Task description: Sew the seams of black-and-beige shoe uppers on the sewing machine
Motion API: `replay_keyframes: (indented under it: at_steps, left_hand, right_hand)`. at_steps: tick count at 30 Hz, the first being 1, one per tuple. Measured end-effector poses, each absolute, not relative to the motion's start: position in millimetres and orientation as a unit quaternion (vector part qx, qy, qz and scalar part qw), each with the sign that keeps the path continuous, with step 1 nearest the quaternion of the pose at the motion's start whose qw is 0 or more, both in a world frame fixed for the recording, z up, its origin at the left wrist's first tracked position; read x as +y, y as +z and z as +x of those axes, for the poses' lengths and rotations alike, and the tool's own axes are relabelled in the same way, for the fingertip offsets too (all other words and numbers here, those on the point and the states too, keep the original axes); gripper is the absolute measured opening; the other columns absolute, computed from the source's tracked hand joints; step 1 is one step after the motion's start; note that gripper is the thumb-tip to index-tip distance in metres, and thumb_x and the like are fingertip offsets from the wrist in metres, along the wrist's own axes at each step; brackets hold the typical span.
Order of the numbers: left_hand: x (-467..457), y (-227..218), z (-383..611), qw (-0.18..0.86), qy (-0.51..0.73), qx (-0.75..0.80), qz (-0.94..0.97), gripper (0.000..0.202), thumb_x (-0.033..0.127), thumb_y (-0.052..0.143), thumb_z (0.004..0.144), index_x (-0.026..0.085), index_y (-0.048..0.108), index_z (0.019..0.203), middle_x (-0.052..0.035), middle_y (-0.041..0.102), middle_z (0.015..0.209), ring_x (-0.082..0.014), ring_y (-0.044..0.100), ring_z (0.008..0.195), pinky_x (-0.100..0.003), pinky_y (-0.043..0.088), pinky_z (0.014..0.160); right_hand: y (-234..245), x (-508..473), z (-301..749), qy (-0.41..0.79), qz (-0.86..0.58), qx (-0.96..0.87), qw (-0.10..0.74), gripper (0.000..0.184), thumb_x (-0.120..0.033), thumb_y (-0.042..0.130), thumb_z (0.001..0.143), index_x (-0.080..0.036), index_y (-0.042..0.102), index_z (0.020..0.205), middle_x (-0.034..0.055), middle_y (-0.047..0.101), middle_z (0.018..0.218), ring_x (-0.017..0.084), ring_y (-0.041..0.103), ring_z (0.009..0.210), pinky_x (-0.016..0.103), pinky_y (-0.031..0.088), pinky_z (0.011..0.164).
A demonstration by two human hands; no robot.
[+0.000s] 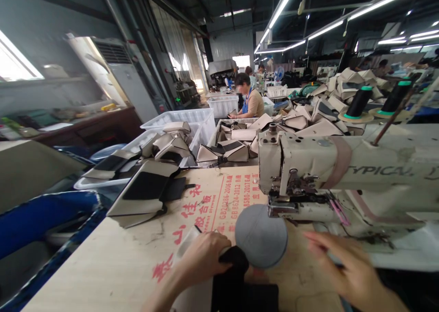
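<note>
My left hand (202, 257) is closed on a black and white shoe piece (233, 280) at the near edge of the wooden table (113, 261). My right hand (346, 271) is blurred by motion below the cream sewing machine (343, 174); something thin and dark seems to run under its fingers, but I cannot tell whether they grip it. A round grey pad (261, 235) lies between the two hands, under the machine's head. A stack of beige and black shoe uppers (144, 193) lies on the table to the left.
White plastic bins (192, 120) full of shoe uppers stand behind the table. Two black thread cones (358, 102) sit at the right. Another person (249, 100) sits at a bench further back. A blue bin (44, 216) stands at the left.
</note>
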State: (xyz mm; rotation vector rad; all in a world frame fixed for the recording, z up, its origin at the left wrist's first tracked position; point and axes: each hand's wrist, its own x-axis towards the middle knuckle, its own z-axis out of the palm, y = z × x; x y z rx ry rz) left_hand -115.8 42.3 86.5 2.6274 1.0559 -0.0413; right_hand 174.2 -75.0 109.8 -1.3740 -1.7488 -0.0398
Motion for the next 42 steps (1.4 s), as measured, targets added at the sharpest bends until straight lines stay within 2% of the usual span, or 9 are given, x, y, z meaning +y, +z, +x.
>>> replay_keyframes:
  at_steps: [5, 9, 12, 15, 19, 22, 26, 35, 42]
  left_hand:
    - [35, 82, -124, 0.131, 0.007, 0.423, 0.897, 0.008, 0.028, 0.055, 0.067, 0.02, 0.057, 0.069, 0.0017, 0.064, 0.069, -0.0156, 0.058, 0.064, -0.023, 0.029, 0.054]
    - [41, 79, -124, 0.124, 0.009, 0.427, 0.896, 0.01, 0.03, 0.056, 0.067, 0.02, 0.058, 0.07, 0.0006, 0.064, 0.068, -0.0161, 0.058, 0.063, -0.024, 0.03, 0.053]
    - [53, 81, -111, 0.119, -0.012, 0.438, 0.891, 0.015, 0.032, 0.058, 0.064, 0.02, 0.06, 0.074, -0.0016, 0.065, 0.071, -0.0184, 0.059, 0.065, -0.024, 0.03, 0.052]
    - [56, 82, -112, 0.122, -0.03, 0.457, 0.881, 0.023, 0.03, 0.06, 0.062, 0.022, 0.062, 0.084, -0.003, 0.066, 0.076, -0.0203, 0.06, 0.068, -0.025, 0.031, 0.052]
    - [26, 78, -145, 0.178, -0.044, 0.474, 0.861, 0.016, 0.025, 0.057, 0.063, 0.022, 0.062, 0.079, -0.0012, 0.066, 0.075, -0.0195, 0.061, 0.071, -0.023, 0.034, 0.054]
    - [-7, 84, -163, 0.172, -0.044, 0.465, 0.867, 0.015, 0.024, 0.055, 0.067, 0.024, 0.061, 0.08, -0.0002, 0.067, 0.078, -0.0198, 0.061, 0.074, -0.025, 0.036, 0.059]
    - [-20, 122, -150, 0.114, -0.047, 0.425, 0.897, 0.01, 0.025, 0.054, 0.071, 0.023, 0.058, 0.08, 0.0004, 0.065, 0.076, -0.0195, 0.06, 0.07, -0.027, 0.035, 0.059]
    - [78, 201, -53, -0.02, 0.08, 0.417, 0.905, 0.021, 0.029, 0.051, 0.076, 0.021, 0.056, 0.095, -0.0043, 0.064, 0.087, -0.0238, 0.059, 0.082, -0.028, 0.037, 0.064]
    - [37, 186, -105, 0.066, 0.032, 0.363, 0.929, 0.017, 0.024, 0.05, 0.076, 0.024, 0.059, 0.09, -0.0003, 0.065, 0.085, -0.0186, 0.059, 0.076, -0.025, 0.036, 0.062]
  right_hand:
    - [103, -20, 95, 0.156, -0.545, -0.633, 0.526, 0.053, -0.032, 0.04, 0.091, -0.013, 0.018, 0.136, 0.0015, 0.059, 0.074, 0.011, 0.055, 0.058, 0.021, 0.046, 0.054]
    - [98, 4, 75, 0.119, -0.566, -0.565, 0.588, 0.038, -0.035, 0.038, 0.092, -0.012, 0.033, 0.122, -0.0001, 0.054, 0.066, 0.011, 0.053, 0.054, 0.02, 0.041, 0.049]
    - [94, 3, 99, 0.017, -0.569, -0.67, 0.477, 0.023, -0.034, 0.042, 0.091, -0.016, 0.049, 0.103, -0.001, 0.055, 0.061, 0.011, 0.053, 0.051, 0.02, 0.037, 0.049]
    - [97, -15, 131, -0.061, -0.546, -0.727, 0.412, 0.019, -0.03, 0.049, 0.088, -0.019, 0.054, 0.103, -0.0021, 0.058, 0.064, 0.01, 0.054, 0.053, 0.021, 0.039, 0.053]
    - [88, -45, 129, -0.12, -0.502, -0.729, 0.45, 0.033, -0.017, 0.047, 0.087, -0.018, 0.047, 0.12, 0.0056, 0.062, 0.098, 0.012, 0.06, 0.08, 0.022, 0.045, 0.074]
    - [70, -52, 98, -0.067, -0.432, -0.847, 0.303, 0.038, -0.015, 0.036, 0.089, -0.015, 0.04, 0.127, 0.0126, 0.05, 0.123, 0.015, 0.058, 0.09, 0.025, 0.048, 0.073]
    - [73, -38, 88, -0.026, -0.377, -0.904, 0.201, 0.02, -0.017, 0.039, 0.089, -0.019, 0.058, 0.097, 0.0024, 0.061, 0.082, 0.014, 0.056, 0.069, 0.024, 0.043, 0.056]
    - [100, 23, 107, -0.201, -0.579, -0.631, 0.476, 0.014, -0.018, 0.044, 0.088, -0.014, 0.055, 0.095, 0.0015, 0.063, 0.068, 0.012, 0.058, 0.054, 0.023, 0.038, 0.052]
    - [80, -11, 108, 0.003, -0.565, -0.656, 0.501, 0.015, -0.025, 0.043, 0.088, -0.017, 0.052, 0.098, -0.0001, 0.063, 0.071, 0.01, 0.059, 0.058, 0.018, 0.043, 0.052]
